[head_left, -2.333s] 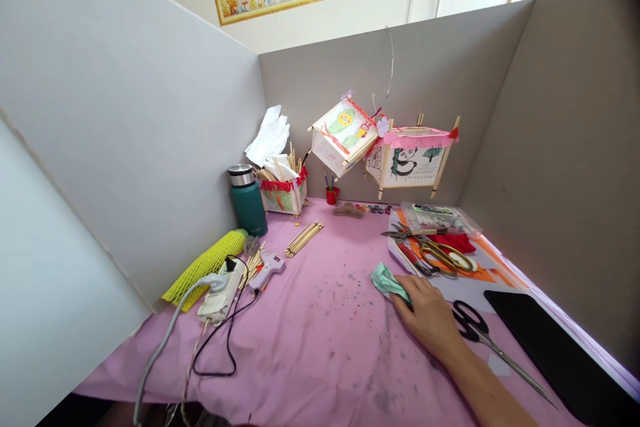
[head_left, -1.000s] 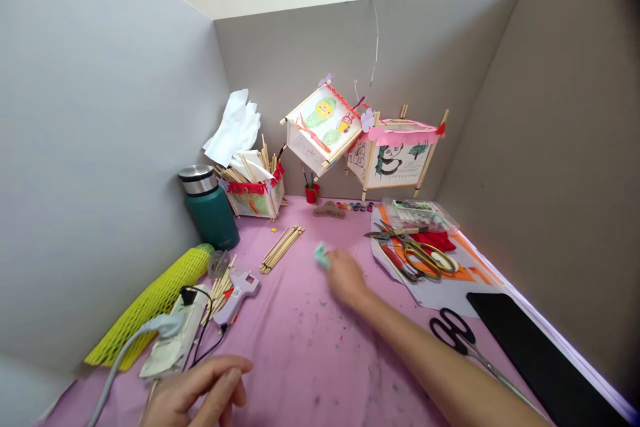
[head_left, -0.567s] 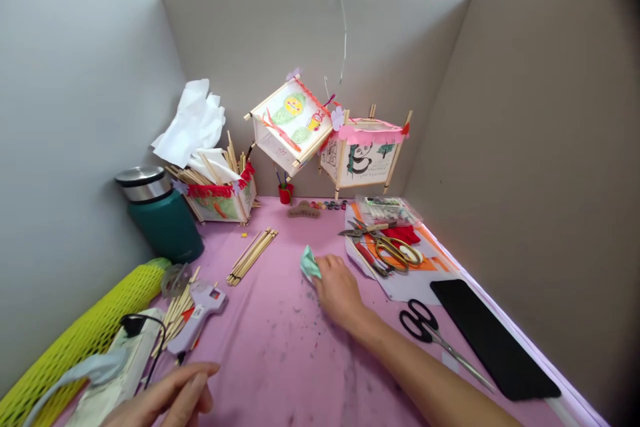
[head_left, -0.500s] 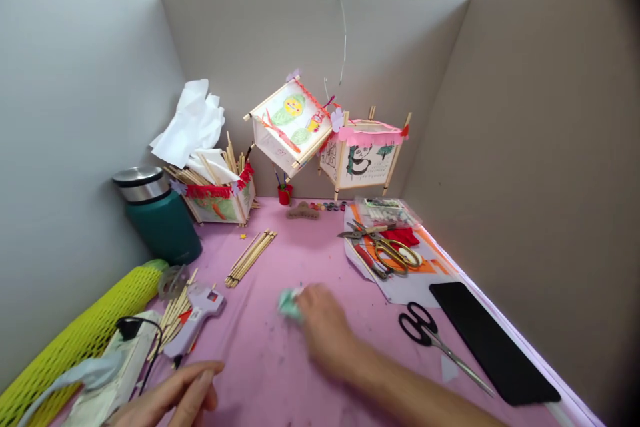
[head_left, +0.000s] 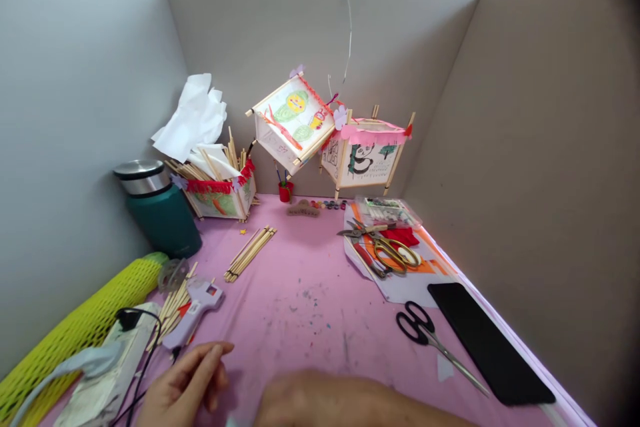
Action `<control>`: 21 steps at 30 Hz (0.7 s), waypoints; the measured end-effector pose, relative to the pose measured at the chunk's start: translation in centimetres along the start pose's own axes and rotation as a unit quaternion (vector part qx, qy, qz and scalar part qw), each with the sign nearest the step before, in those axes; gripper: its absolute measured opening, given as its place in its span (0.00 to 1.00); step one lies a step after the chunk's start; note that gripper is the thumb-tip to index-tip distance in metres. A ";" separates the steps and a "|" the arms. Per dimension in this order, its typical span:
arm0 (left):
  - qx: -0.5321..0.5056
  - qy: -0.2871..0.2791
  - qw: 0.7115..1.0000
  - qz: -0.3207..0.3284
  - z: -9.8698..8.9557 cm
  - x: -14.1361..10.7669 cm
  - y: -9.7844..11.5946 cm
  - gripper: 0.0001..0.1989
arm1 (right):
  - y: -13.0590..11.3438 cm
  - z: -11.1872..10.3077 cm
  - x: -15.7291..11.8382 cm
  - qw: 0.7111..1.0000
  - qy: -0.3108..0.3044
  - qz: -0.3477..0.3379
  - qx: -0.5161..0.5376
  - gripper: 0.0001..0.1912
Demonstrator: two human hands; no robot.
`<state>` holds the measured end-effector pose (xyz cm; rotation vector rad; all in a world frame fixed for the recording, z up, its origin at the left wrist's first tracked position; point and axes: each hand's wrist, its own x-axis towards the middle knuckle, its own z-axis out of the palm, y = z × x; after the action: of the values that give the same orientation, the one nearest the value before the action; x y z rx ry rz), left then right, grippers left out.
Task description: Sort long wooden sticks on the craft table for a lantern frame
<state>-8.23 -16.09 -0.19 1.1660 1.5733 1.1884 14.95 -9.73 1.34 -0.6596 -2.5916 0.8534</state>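
Observation:
My right hand (head_left: 313,400) is at the bottom edge, blurred, with its forearm running off to the lower right. A sliver of a crumpled mint-green cloth (head_left: 231,421) shows just left of it; the rest is out of frame or hidden. My right fingers do not show clearly, but the cloth stays with that hand. My left hand (head_left: 193,380) is at the lower left, fingers curled and thumb pressed along the index finger, with nothing seen in it. Nearest to it is a lilac hot glue gun (head_left: 193,320). Small dark specks and smudges mark the pink tabletop (head_left: 280,320) in front.
At left stand a power strip (head_left: 113,367), a yellow net sleeve (head_left: 75,333) and a green bottle (head_left: 163,220). Bundled sticks (head_left: 250,255) lie mid-left. Black-handled scissors (head_left: 435,340) and a black phone-like slab (head_left: 490,343) are right. Paper lanterns (head_left: 373,157) stand behind.
My right hand has swept the mint-green cloth from the middle of the table back to the bottom edge. My left hand has risen slightly into view.

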 end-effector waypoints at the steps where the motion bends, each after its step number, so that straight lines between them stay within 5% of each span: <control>1: -0.001 0.012 1.000 0.001 0.0 0.1 0.0 0.23 | -0.6 0.4 -0.1 0.999 -0.025 -0.039 0.019 0.06; 3: 0.002 0.022 1.000 0.003 0.2 0.1 0.1 0.22 | -0.8 -0.3 0.2 0.999 0.016 -0.027 0.023 0.09; 6: 0.032 0.003 0.999 0.005 1.0 0.0 -0.1 0.24 | 1.8 -3.1 1.0 0.952 0.230 0.178 -0.098 0.12; 8: 0.074 -0.023 0.997 0.021 1.6 -0.2 -0.5 0.23 | 4.1 -4.5 1.2 0.918 0.238 0.252 -0.192 0.16; 13: 0.145 -0.045 0.987 0.058 2.0 -0.4 -0.7 0.20 | 6.9 -4.4 0.3 0.896 0.274 0.251 -0.244 0.36; 16: 0.151 -0.036 0.986 0.064 2.0 -0.5 -0.5 0.20 | 7.0 -4.2 -0.4 0.881 0.309 0.236 -0.270 0.32; 21: 0.166 -0.025 0.982 0.088 2.1 -0.6 -0.6 0.18 | 7.0 -4.0 -0.3 0.897 0.238 0.212 -0.306 0.18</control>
<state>-6.20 -16.27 -1.19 1.5651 1.7018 1.0206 19.16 -3.03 -0.01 -1.4374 -2.2527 -0.0800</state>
